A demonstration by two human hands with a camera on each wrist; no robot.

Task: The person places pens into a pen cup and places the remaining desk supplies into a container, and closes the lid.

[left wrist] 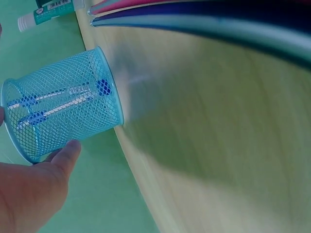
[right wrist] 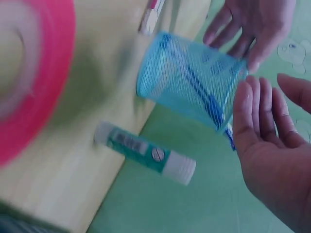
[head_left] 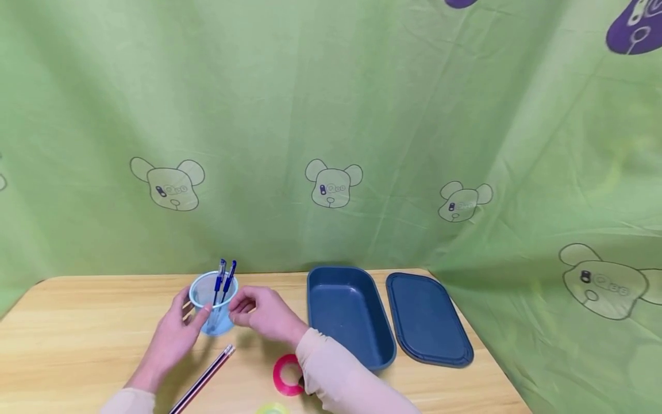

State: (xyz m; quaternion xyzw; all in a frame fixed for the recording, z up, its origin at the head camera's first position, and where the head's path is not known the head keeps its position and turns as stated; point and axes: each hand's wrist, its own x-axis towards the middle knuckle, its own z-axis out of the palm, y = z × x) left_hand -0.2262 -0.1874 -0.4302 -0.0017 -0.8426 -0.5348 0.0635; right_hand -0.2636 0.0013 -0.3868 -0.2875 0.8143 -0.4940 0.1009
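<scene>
A light-blue mesh pen cup [head_left: 217,323] stands upright near the table's back edge, with two blue-capped pens [head_left: 226,282] leaning inside. My left hand [head_left: 170,339] holds the cup from its left side, thumb at the front and fingers round behind, as the right wrist view also shows. Close to the cup's right rim is my right hand [head_left: 266,313], its fingers loosely bent and nothing in them. A green-and-white glue stick [right wrist: 138,148] stands on its end just right of the cup; in the head view my right hand hides it.
Striped pencils [head_left: 207,375] lie in front of the cup. A pink tape roll [head_left: 278,376] and a yellow-green roll [head_left: 272,409] lie nearer me, partly beside my right sleeve. To the right are an open blue box [head_left: 346,316] and its flat lid [head_left: 429,319]. A green curtain [head_left: 258,115] hangs behind.
</scene>
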